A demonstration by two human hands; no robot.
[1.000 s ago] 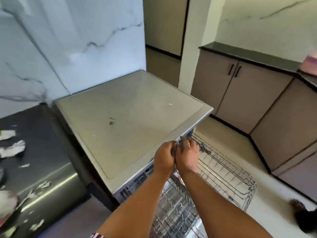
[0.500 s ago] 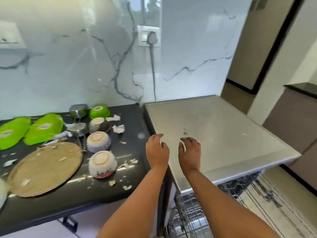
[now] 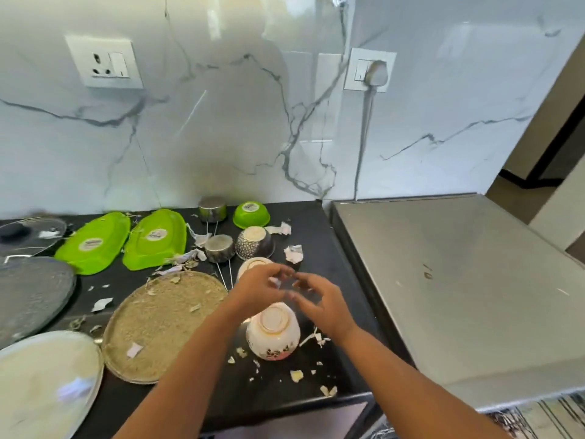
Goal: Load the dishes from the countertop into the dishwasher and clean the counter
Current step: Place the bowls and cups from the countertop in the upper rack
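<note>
there, bowls (image 3: 273, 331) lie upturned, empty

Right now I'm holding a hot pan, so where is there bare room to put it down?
The steel dishwasher top right of the black counter is bare apart from small specks. The counter is crowded: green trays, upturned bowls, a round woven tray and scraps.

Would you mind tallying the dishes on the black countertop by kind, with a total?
Green oval trays: 2
Green bowl: 1
Small steel vessels: 2
Upturned patterned bowls: 3
Large round plates: 3
Glass lid: 1
Total: 12
</note>
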